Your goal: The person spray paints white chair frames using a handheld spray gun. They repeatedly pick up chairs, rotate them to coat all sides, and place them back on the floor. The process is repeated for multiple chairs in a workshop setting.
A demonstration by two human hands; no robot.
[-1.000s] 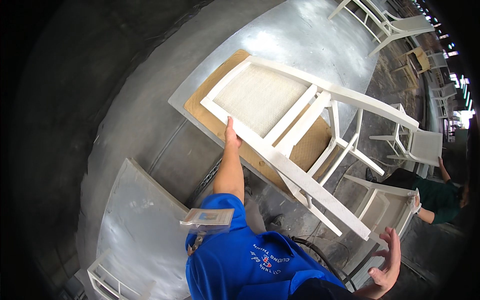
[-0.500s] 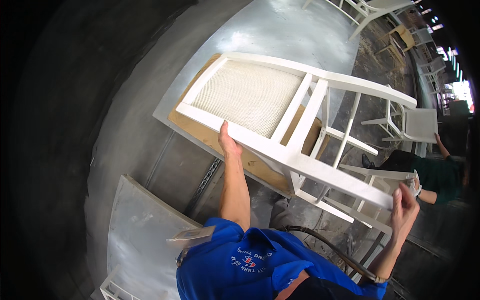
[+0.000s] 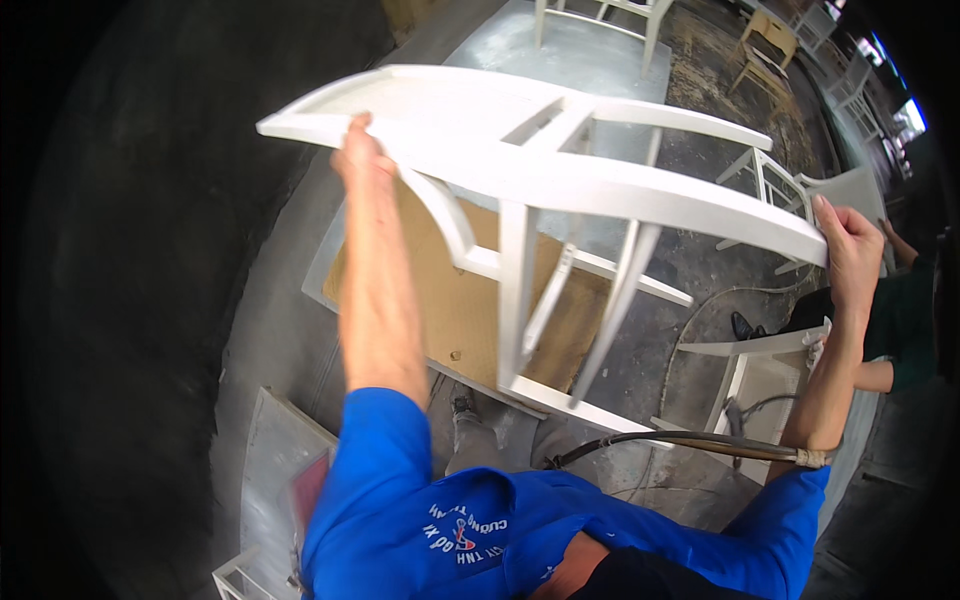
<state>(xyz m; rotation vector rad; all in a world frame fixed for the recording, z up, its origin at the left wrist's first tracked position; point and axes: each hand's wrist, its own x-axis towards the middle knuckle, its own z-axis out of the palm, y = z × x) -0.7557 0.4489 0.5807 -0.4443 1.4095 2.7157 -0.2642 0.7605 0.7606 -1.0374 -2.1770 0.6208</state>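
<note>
A white wooden chair (image 3: 600, 185) hangs tilted between my two hands, its long curved back posts running from upper left to right. My left hand (image 3: 362, 155) grips the near edge of the frame toward its left end, fingers partly hidden beneath. At the far right end of the near post, my right hand (image 3: 848, 235) is closed on the tip. The legs and crossbars point down and toward me. Below the chair, a brown cardboard sheet (image 3: 450, 300) lies on a grey metal-topped surface, partly covered from sight by the legs.
A co-worker in dark green (image 3: 900, 320) is at the right beside another white chair (image 3: 745, 390). A black hose (image 3: 680, 437) crosses by my right arm. More chairs stand behind, including a wooden one (image 3: 768, 45). A grey panel (image 3: 270, 460) is at lower left.
The chair has risen off the cardboard and tipped, so its woven panel is now seen at a shallow slant. Both my hands have moved up with it, the left one also leftward.
</note>
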